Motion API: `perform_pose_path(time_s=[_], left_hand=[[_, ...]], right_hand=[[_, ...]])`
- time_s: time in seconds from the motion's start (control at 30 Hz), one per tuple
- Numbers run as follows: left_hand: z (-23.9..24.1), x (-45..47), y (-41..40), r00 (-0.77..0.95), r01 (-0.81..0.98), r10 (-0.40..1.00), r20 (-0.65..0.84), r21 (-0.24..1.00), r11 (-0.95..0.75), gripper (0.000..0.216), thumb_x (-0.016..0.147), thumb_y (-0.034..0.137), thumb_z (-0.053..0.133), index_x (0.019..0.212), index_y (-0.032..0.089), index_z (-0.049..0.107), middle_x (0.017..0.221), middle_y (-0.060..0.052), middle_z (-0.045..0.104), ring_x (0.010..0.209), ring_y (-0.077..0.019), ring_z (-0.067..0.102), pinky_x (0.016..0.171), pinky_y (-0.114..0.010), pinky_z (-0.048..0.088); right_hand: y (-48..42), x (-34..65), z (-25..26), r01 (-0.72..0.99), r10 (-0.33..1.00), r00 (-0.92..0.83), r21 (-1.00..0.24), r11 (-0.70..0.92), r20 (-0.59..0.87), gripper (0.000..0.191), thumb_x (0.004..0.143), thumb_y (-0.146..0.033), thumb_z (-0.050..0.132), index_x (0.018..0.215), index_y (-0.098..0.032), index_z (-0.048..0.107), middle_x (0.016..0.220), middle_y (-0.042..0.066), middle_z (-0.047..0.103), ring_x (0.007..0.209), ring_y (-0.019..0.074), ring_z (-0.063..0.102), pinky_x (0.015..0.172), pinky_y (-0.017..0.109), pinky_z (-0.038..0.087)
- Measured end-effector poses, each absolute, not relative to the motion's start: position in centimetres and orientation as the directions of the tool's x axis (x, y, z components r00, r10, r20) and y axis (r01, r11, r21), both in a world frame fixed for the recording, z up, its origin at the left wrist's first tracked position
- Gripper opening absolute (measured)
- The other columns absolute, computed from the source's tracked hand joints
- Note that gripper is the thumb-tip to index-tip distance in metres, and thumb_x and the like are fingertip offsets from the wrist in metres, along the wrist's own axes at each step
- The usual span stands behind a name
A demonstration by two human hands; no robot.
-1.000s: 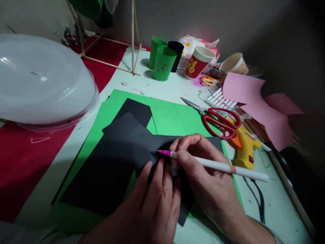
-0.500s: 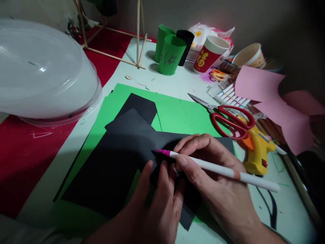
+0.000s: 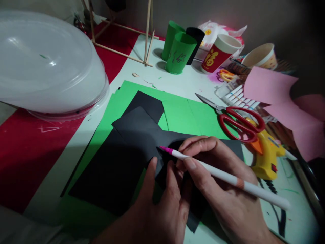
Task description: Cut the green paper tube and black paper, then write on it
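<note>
My right hand [image 3: 223, 183] is closed round a white felt-tip pen [image 3: 215, 172]. The pen's magenta tip end is on or just above a piece of black paper [image 3: 142, 130]. Beside it, my left hand [image 3: 162, 200] rests on the paper with fingers apart, the fingertips close below the pen tip. Several black pieces overlap here, and a larger black sheet [image 3: 106, 176] lies to the left. Beneath them spreads green paper [image 3: 182, 117]. Part of the black paper under both hands is hidden.
Red-handled scissors [image 3: 241, 123] and a yellow glue gun [image 3: 266, 156] lie to the right. Behind stand a green cup [image 3: 181, 54] and a red paper cup [image 3: 219, 56]. Pink paper [image 3: 270, 83] overhangs several markers [image 3: 240, 96]. Clear plastic lids or bowls [image 3: 53, 64] sit at left, near a stick frame [image 3: 122, 51].
The view has shifted, so everything appears slightly further right. My right hand still holds the pen, whose tip stays at about the same place on the black paper. My left hand remains on it.
</note>
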State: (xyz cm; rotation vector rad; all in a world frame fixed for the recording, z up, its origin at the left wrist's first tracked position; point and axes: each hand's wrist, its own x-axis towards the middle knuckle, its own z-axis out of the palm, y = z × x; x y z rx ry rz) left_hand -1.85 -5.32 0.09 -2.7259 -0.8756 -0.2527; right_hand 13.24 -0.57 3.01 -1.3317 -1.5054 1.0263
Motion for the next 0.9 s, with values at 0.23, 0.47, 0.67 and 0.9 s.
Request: perform_pose_path(time_s=[0.23,0.47,0.67,0.9], left_hand=[[-0.18,-1.62,-5.41,0.787,0.614,0.555,0.269,-0.261,-0.745,0.053,0.087,0.044,0.065,0.130,0.014,0.065,0.134,-0.014,0.067,0.122,-0.0365,0.055,0.102,-0.055,0.043],[-0.10,-1.79,-5.34,0.796,0.604,0.539,0.275,-0.304,-0.737,0.050,0.089,0.044,0.063,0.130,0.015,0.065,0.135,-0.012,0.067,0.122,-0.0347,0.056,0.100,-0.051,0.045],[0.04,-1.60,-5.41,0.779,0.624,0.560,0.283,-0.268,-0.734,0.045,0.090,0.037,0.064,0.129,0.016,0.067,0.137,-0.010,0.066,0.121,-0.0350,0.056,0.099,-0.052,0.045],[-0.20,-1.37,-5.48,0.774,0.629,0.569,0.277,-0.244,-0.738,0.043,0.092,0.035,0.062,0.130,0.014,0.065,0.136,-0.011,0.066,0.123,-0.0355,0.054,0.102,-0.055,0.043]], right_hand=[[-0.61,13.27,3.09,0.291,0.998,-0.040,-0.955,0.049,0.039,0.007,0.085,-0.022,0.070,0.079,-0.021,0.066,0.086,0.001,0.069,0.072,0.0122,0.068,0.060,0.020,0.057],[-0.36,13.22,3.04,0.304,0.997,-0.019,-0.950,0.074,0.072,0.009,0.084,-0.022,0.070,0.075,-0.021,0.067,0.082,0.001,0.070,0.071,0.0119,0.066,0.058,0.019,0.054],[-0.40,13.16,2.85,0.300,0.998,-0.031,-0.952,0.058,0.051,0.010,0.084,-0.025,0.073,0.076,-0.022,0.068,0.084,0.002,0.071,0.073,0.0136,0.067,0.059,0.021,0.055],[-0.27,13.03,2.98,0.288,0.999,-0.036,-0.957,0.037,0.028,0.008,0.085,-0.024,0.072,0.078,-0.022,0.068,0.085,0.002,0.072,0.071,0.0132,0.067,0.056,0.021,0.055]])
